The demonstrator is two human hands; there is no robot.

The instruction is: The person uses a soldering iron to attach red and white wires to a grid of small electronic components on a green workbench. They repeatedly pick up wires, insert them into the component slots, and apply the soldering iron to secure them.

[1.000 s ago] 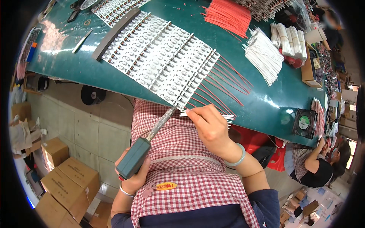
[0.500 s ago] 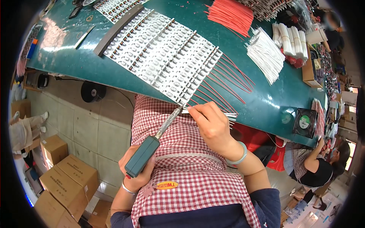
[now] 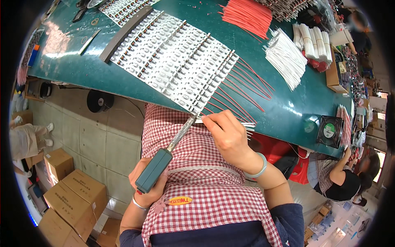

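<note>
Green worktop (image 3: pixel 78 68), glossy, busy workshop around it. Right hand (image 3: pixel 228 133): thumb and index together, pinched on a white wire (image 3: pixel 198 121) at the near corner of the board sheet (image 3: pixel 181 53). Left hand (image 3: pixel 152 193): fingers wrapped round the handle of a soldering iron (image 3: pixel 154 171), tip at that same corner; exact contact too small to tell.

Handling, my judgement: wire very light, bendy, best pinched close to its end. Iron rigid, fairly light; hold by the dark green handle only, metal barrel likely hot. Sheet thin, stiffish, small parts probably fragile; take by its edges.

Outward: red wires (image 3: pixel 247 88) trail from the sheet's right edge; dark bar (image 3: pixel 125 35) lies across its far-left end. Beyond: red wire pile (image 3: pixel 247 15), white wire pile (image 3: pixel 286 59).

Labels: yellow oval patch (image 3: pixel 181 200) with red lettering, upside down, on the checked apron (image 3: pixel 214 206). Small fan (image 3: pixel 329 131) has a round green label, print too small. Cartons (image 3: pixel 84 187) at lower left carry dark printed characters, not copied. 2 hands, both occupied.
</note>
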